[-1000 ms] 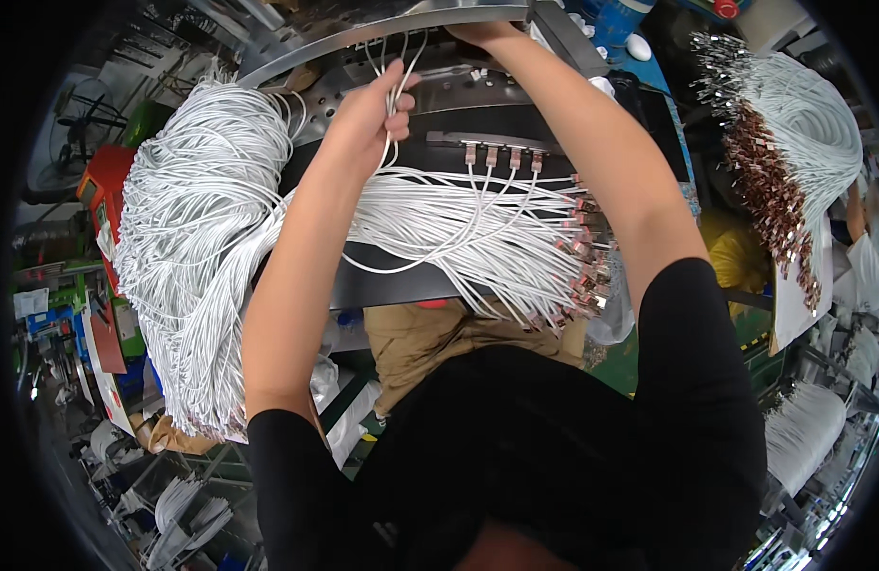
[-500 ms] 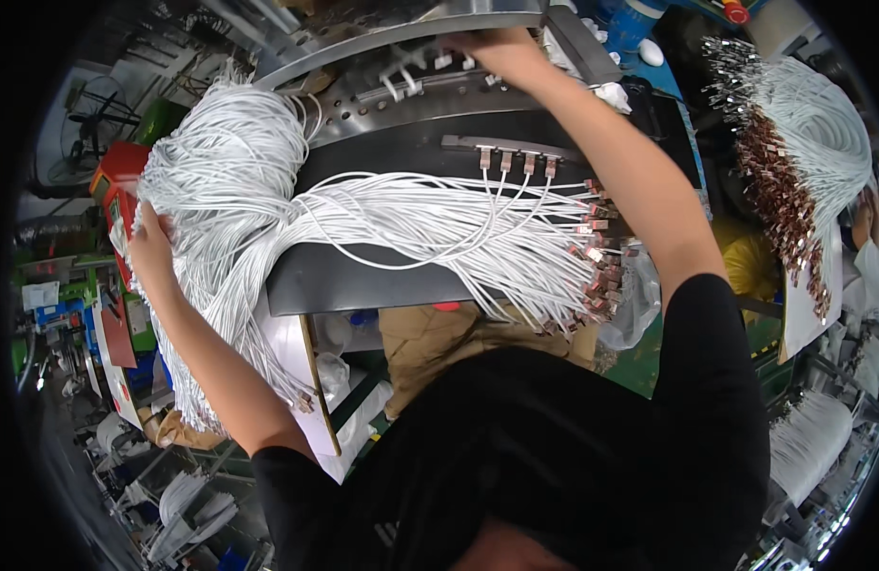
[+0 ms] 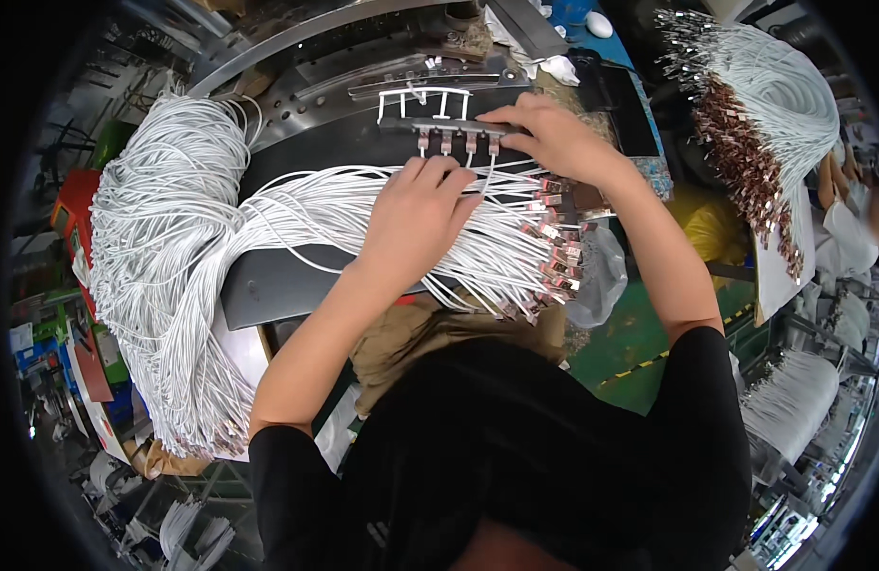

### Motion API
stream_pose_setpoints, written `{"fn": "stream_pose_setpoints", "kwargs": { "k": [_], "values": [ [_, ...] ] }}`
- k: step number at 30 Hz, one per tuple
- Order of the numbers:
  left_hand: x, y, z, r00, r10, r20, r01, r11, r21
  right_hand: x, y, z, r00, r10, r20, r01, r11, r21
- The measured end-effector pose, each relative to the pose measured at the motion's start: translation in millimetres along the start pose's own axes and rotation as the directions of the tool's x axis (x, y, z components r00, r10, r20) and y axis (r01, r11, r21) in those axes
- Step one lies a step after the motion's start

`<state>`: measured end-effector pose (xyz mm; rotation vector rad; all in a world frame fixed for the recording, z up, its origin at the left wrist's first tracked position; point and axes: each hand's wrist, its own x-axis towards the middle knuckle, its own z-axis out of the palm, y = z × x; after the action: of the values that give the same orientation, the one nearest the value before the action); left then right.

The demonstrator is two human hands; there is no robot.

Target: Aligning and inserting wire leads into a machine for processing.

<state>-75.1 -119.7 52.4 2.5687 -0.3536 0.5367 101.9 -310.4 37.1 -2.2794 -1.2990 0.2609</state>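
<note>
The left hand (image 3: 413, 221) is resting over white cables in the head view, its fingers bending close beneath a narrow dark bar (image 3: 401, 124); whether they are grasping any cable, I cannot tell. The right hand (image 3: 565, 145) is gripping the bar's right end, fingers lying along the far edge and thumb at the near one. Four copper-coloured connectors (image 3: 446, 143) are sitting in a row along the bar's near edge, their cables trailing toward the person. Just beyond the bar, a white plastic sprue (image 3: 425, 92) is lying near a perforated metal plate (image 3: 292, 116). Below, a thick bundle of white cables (image 3: 311, 205) is spreading across the black work surface (image 3: 268, 290). The step in hand seems to be handling the connectors at the bar; moving them would be calling for a steady bar and a hold close behind the connectors.
</note>
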Motion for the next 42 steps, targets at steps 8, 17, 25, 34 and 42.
{"fn": "stream_pose_setpoints", "kwargs": {
  "k": [8, 17, 25, 34, 42],
  "values": [
    [-1.4, -24.7, -20.9, 0.980, -0.198, 0.035, 0.186, 0.957, 0.222, 125.2, 11.2, 37.4, 0.918, -0.081, -0.389, 0.166, 0.968, 0.189],
    [103.1, -110.5, -44.4, 0.845, -0.512, 0.155, 0.448, 0.836, 0.317, 310.0, 87.4, 55.5, 0.709, -0.201, -0.676, 0.222, 0.973, -0.057],
    [104.7, -152.9, -35.2, 0.860, -0.503, -0.084, 0.509, 0.856, 0.092, 260.0, 50.6, 45.9, 0.813, -0.197, -0.548, 0.144, 0.980, -0.138],
    [78.5, -178.1, -28.2, 0.882, -0.384, -0.274, 0.446, 0.868, 0.219, 171.4, -45.6, 33.6, 0.938, -0.280, -0.205, 0.222, 0.938, -0.265],
    [80.1, -174.6, -32.6, 0.916, -0.391, -0.084, 0.341, 0.654, 0.675, 177.5, -43.2, 28.8, 0.982, -0.149, -0.117, 0.109, 0.950, -0.292]
  ]
}}
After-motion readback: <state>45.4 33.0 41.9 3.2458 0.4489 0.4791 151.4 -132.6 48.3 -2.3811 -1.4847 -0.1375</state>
